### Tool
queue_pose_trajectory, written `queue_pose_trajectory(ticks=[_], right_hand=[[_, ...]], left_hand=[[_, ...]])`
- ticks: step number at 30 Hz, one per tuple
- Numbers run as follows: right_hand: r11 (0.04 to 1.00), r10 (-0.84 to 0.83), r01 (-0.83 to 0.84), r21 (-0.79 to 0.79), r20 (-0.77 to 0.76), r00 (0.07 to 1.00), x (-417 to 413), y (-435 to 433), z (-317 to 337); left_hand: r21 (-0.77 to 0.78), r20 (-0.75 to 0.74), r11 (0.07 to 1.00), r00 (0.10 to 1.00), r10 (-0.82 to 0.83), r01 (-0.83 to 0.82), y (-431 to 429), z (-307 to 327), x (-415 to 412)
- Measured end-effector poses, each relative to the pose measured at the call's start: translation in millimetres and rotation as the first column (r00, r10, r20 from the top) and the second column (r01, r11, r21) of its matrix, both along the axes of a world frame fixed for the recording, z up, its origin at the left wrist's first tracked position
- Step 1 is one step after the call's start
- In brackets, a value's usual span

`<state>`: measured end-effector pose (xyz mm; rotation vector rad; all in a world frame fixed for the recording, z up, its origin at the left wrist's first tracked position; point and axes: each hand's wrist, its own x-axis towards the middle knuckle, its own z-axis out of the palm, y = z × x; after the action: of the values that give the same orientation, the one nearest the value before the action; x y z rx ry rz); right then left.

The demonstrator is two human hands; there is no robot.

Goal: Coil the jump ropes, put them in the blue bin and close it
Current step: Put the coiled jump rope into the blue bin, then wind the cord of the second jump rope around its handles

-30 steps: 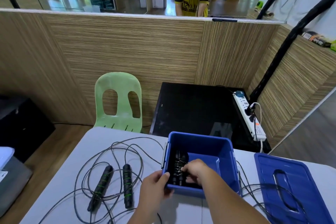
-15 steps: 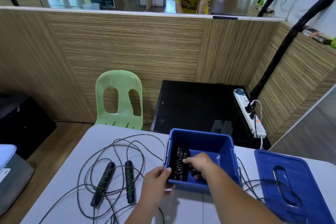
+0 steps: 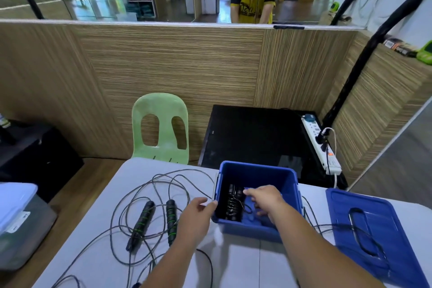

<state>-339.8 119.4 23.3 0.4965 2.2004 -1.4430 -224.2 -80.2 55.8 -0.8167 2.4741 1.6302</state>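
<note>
Blue bin [image 3: 257, 176] and lid [image 3: 395, 229], black green-banded rope handles [image 3: 141, 224], pale green chair [image 3: 161, 105].

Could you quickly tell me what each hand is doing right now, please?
Left hand: fingers grip the blue bin at its left rim.
Right hand: inside the bin, by the coiled jump rope; grip cannot be told.
</note>
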Motion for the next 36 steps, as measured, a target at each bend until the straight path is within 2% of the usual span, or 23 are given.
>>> queue_pose_trajectory(ticks=[5, 9, 13, 20, 31, 36], right_hand=[[0.998, 0.042, -0.045, -0.047, -0.068, 0.997, 17.2, 9.4, 15.9], [0.988, -0.044, 0.017, -0.151, -0.178, 0.983, 41.3, 12.1, 37.1], [0.97, -0.044, -0.029, -0.241, -0.291, 0.956, 71.9, 9.7, 63.4], [0.977, 0.084, -0.157, -0.147, -0.408, 0.909, 121.1, -20.0, 75.3], [0.963, 0.151, -0.202, -0.181, -0.26, 0.954, 212.8, -110.9, 34.9], [0.962, 0.161, -0.196, -0.187, -0.187, 0.969, 242.3, -153.1, 6.7]], left_hand=[[-0.009, -0.038, 0.999, 0.999, 0.031, -0.031, 1.0, 14.2, 12.2], [0.076, -0.185, 0.992, 0.977, 0.11, -0.097, 2.6, 26.0, 32.6], [0.129, -0.282, 0.988, 0.952, 0.12, -0.086, 0.1, 35.1, 56.0], [0.126, -0.339, 0.989, 0.934, 0.111, -0.072, -16.6, 37.5, 96.4], [0.18, -0.275, 0.969, 0.938, 0.213, -0.167, -108.8, 1.7, 178.5], [0.084, -0.221, 0.979, 0.955, 0.199, -0.185, -143.8, -21.2, 209.1]])
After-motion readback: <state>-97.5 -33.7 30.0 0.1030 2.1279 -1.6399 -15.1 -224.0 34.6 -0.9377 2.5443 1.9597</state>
